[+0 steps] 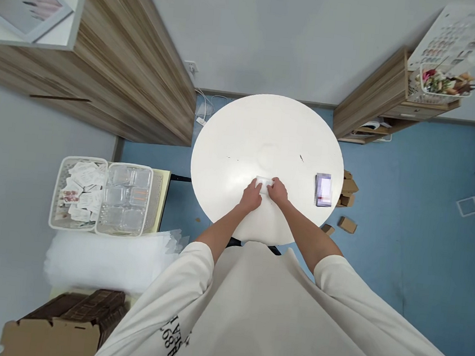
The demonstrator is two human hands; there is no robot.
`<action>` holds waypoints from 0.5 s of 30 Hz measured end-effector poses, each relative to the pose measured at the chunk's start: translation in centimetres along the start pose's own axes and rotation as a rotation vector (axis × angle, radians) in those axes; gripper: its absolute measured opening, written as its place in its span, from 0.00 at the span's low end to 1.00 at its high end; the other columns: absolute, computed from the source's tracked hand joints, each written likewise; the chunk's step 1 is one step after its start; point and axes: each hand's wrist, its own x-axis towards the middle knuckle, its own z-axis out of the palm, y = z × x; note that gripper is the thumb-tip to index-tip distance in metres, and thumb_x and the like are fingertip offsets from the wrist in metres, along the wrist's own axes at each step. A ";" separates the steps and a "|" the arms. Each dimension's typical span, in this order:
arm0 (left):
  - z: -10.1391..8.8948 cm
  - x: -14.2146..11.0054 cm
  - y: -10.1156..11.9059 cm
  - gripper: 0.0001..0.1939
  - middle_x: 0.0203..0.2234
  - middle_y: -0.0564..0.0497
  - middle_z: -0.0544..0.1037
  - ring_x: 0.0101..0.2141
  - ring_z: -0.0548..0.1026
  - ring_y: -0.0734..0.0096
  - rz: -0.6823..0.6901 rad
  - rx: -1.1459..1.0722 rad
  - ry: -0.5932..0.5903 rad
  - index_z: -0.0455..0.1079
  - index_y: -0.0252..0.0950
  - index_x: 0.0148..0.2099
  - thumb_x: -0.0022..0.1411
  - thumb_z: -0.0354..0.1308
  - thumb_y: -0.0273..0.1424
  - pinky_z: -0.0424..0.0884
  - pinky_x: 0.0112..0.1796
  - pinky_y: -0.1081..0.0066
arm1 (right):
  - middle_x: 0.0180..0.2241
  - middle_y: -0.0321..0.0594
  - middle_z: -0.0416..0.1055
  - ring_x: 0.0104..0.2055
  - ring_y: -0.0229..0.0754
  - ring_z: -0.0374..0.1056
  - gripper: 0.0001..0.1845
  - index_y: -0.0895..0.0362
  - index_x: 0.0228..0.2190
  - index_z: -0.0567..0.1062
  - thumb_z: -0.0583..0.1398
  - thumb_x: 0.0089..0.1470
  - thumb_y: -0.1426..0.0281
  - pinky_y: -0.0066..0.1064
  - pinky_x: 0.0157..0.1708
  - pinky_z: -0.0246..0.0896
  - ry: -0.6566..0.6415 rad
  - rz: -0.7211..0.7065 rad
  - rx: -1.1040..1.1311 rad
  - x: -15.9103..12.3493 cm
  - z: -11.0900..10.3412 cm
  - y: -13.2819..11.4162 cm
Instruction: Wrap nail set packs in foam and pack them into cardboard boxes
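A small whitish, partly see-through packet (264, 185) lies at the near middle of the round white table (268, 130). My left hand (251, 195) grips its left end, with the fingers curled over the edge. At the opposite end, my right hand (278, 192) holds it between thumb and fingers. The packet appears flat, at or just above the tabletop; what is inside it is too small to make out. Off to the right on the same table lies a blurred purple-and-white item (324, 190).
On the left, white baskets (102, 195) hold packets and clear boxes, beside a stack of white translucent sheets (106, 257). Brown cardboard (60, 329) stands nearer. Small cardboard boxes (347, 224) lie on the floor at right. Wooden cabinets (148, 61) flank the table.
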 end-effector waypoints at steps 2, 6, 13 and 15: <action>0.3 -0.5 -0.3 0.34 0.72 0.37 0.47 0.69 0.52 0.46 0.030 0.119 -0.001 0.55 0.35 0.70 0.63 0.51 0.23 0.59 0.61 0.50 | 0.51 0.48 0.69 0.46 0.49 0.69 0.23 0.54 0.57 0.61 0.57 0.63 0.64 0.38 0.43 0.65 0.040 0.038 0.024 -0.4 0.3 0.0; 0.3 -1.5 -0.5 0.42 0.70 0.36 0.54 0.68 0.53 0.46 0.148 0.289 -0.017 0.47 0.33 0.74 0.59 0.51 0.21 0.52 0.63 0.48 | 0.54 0.47 0.66 0.45 0.49 0.70 0.25 0.50 0.59 0.58 0.56 0.63 0.62 0.40 0.43 0.66 0.094 0.063 0.056 -2.2 1.1 0.0; -0.5 -2.3 -0.4 0.42 0.68 0.36 0.59 0.67 0.57 0.49 0.190 0.340 -0.051 0.47 0.34 0.75 0.59 0.50 0.22 0.51 0.64 0.48 | 0.47 0.44 0.68 0.44 0.46 0.69 0.25 0.49 0.60 0.59 0.53 0.62 0.70 0.39 0.47 0.66 0.054 -0.008 0.106 -4.1 2.8 0.1; -0.6 -2.7 -0.8 0.41 0.70 0.38 0.56 0.68 0.55 0.50 0.211 0.319 -0.044 0.48 0.35 0.74 0.60 0.49 0.22 0.50 0.64 0.48 | 0.45 0.44 0.68 0.44 0.46 0.68 0.25 0.51 0.59 0.60 0.52 0.61 0.71 0.39 0.47 0.66 0.068 -0.025 0.109 -3.8 3.0 -0.1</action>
